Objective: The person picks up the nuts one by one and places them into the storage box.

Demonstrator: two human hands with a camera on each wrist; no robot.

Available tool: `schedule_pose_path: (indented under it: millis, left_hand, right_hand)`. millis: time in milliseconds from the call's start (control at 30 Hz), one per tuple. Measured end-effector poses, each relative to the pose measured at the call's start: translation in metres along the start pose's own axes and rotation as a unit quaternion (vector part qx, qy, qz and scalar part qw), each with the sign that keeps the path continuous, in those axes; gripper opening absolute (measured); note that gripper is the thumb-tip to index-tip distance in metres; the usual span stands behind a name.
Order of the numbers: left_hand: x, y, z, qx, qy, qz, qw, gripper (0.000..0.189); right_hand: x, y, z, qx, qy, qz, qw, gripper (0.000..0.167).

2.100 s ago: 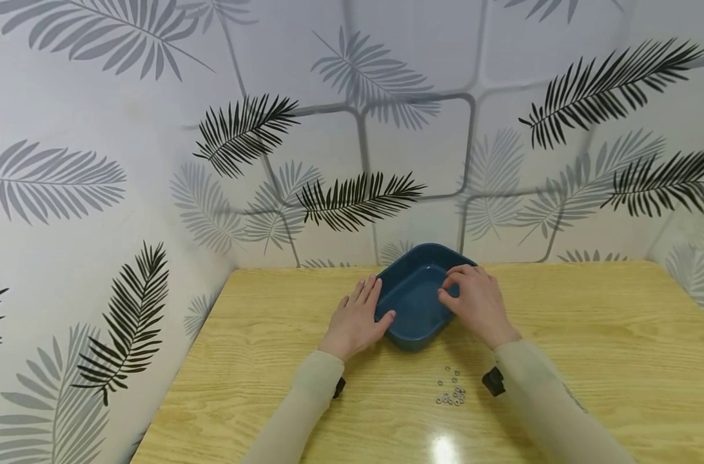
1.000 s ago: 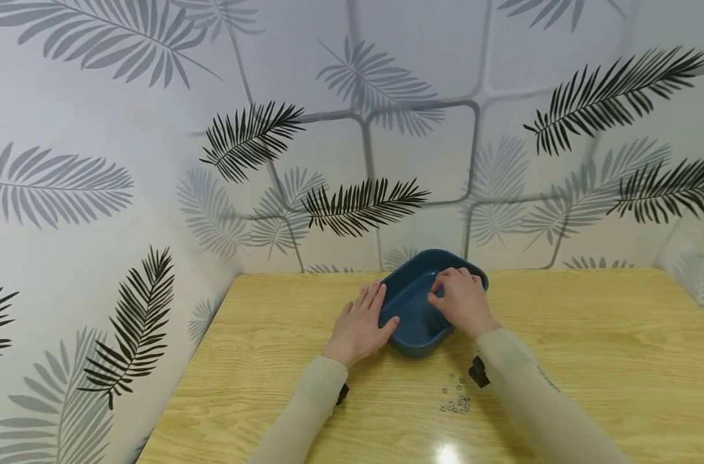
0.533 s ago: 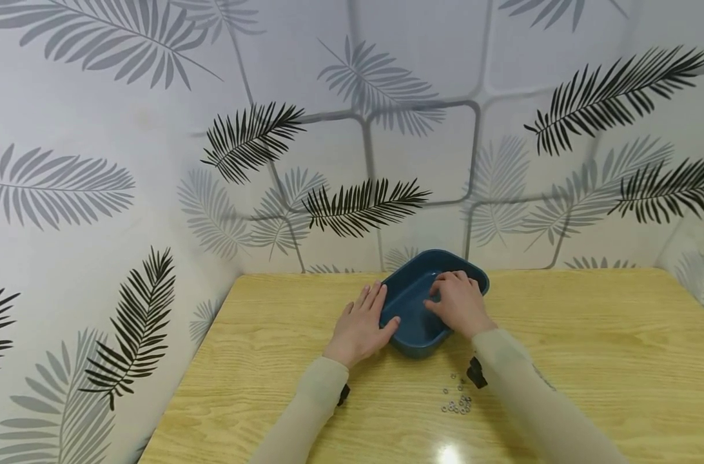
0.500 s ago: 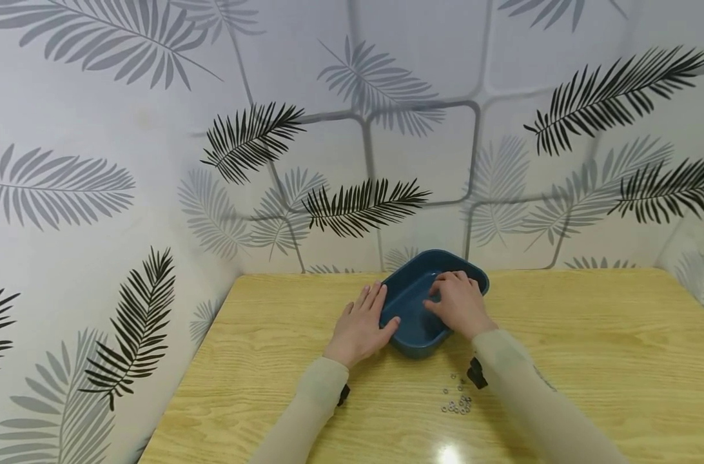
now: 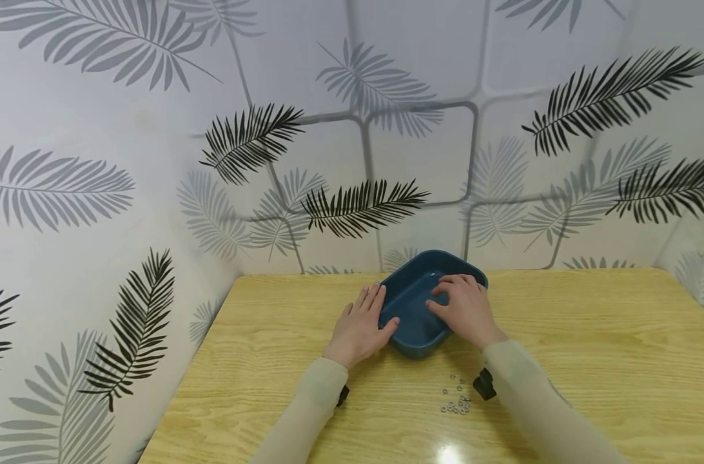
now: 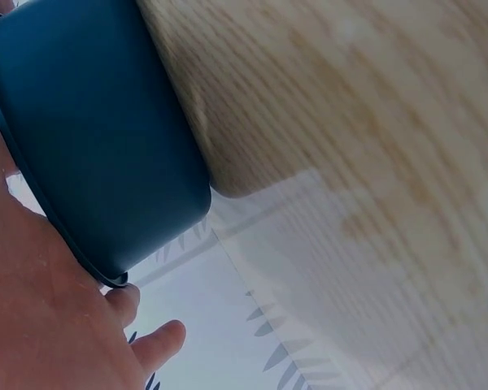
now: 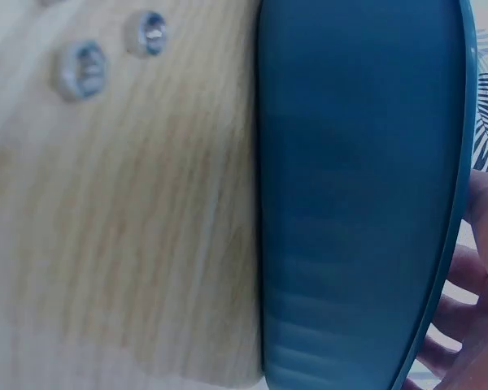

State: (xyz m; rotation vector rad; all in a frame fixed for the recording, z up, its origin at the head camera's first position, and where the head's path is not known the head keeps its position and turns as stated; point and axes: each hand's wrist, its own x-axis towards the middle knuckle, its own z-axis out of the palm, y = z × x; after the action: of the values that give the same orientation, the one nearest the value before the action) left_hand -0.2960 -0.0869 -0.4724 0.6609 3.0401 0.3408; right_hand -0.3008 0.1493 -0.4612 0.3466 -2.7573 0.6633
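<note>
A deep blue rounded rectangular plastic tub (image 5: 412, 316) stands on the table, its outer wall (image 6: 98, 130) filling much of the left wrist view. My left hand (image 5: 360, 327) rests along the tub's left rim, fingers straight, thumb reaching over the near edge. Over the right part of the tub is my right hand (image 5: 467, 310), its thumb and index finger parted with nothing visible between them. On the wood in front of the tub lie several small silvery metal nuts (image 5: 461, 404); up close in the right wrist view, a nut (image 7: 81, 71) shows its central hole.
The tub stands near the back edge of the pale wooden table (image 5: 259, 341), close to a wall (image 5: 340, 154) patterned with leaves. A black wrist camera (image 5: 485, 385) hangs under my right sleeve, close beside the scattered nuts.
My right hand has lowered slightly over the tub, and its thumb and index finger, earlier pressed together, have come apart. My left hand and the tub keep their place.
</note>
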Motion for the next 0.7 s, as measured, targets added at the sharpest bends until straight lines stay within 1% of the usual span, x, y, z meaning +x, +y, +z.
schedule_pose_path:
  millis: [133,433,700]
  left_hand:
    - [0.0,-0.001,0.001,0.003,0.0,-0.003,1.0,0.075]
    - [-0.002,0.001,-0.003,0.01,0.001,0.002,0.9999,0.076]
    - [-0.002,0.001,-0.005,0.006,0.0,0.006,1.0,0.078]
  right_hand:
    - [-0.004,0.0,-0.002,0.014,0.009,0.004,0.9999,0.027]
    - [-0.015,0.001,-0.008,0.001,0.023,-0.001,0.9997,0.026]
    - [-0.025,0.005,-0.018,0.013,0.038,-0.012,0.9991,0.027]
